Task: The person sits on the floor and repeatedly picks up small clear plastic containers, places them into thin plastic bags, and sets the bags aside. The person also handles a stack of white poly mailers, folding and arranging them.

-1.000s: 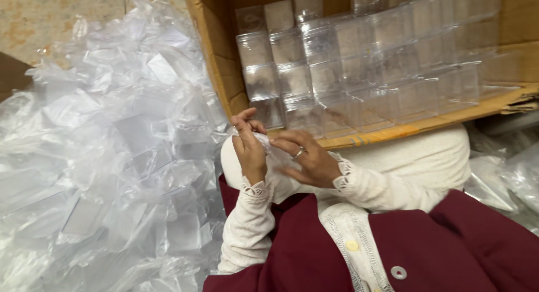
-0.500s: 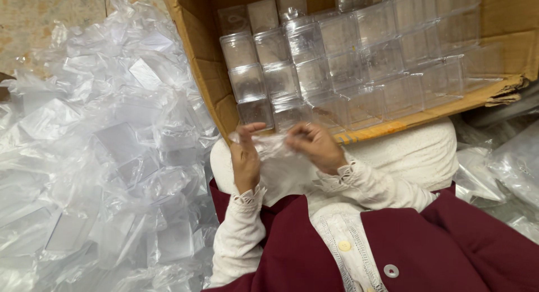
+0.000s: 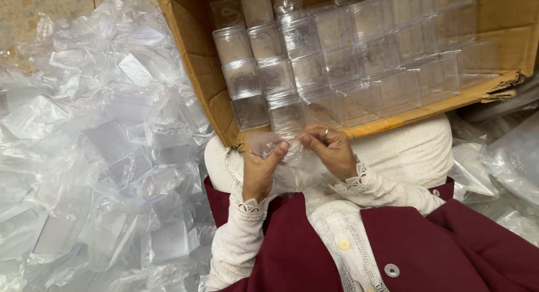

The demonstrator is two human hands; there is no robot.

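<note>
From the head camera, you are holding a thin clear plastic piece (image 3: pixel 283 149) between both hands, just in front of the lower edge of the cardboard box (image 3: pixel 191 62). Your left hand (image 3: pixel 260 171) is gripping it from below, with the thumb and forefinger pressing together on its left side. Your right hand (image 3: pixel 331 149) is pinching the right side of the same piece, its fingers curling in over the top, with a ring showing on one finger. The plastic piece is lying between the two grips, touching both, and it is so clear that its exact shape is hard to tell.

Just above your hands, rows of clear square containers (image 3: pixel 314 62) are sitting packed side by side in the box, which is lying tilted on your lap. To your left, a big heap of crumpled clear plastic bags (image 3: pixel 95 152) is spreading across the floor. More clear bags (image 3: pixel 505 163) are lying to your right. Your cream sleeves (image 3: pixel 236 241) with lace cuffs are showing over a maroon garment (image 3: pixel 449 247).
</note>
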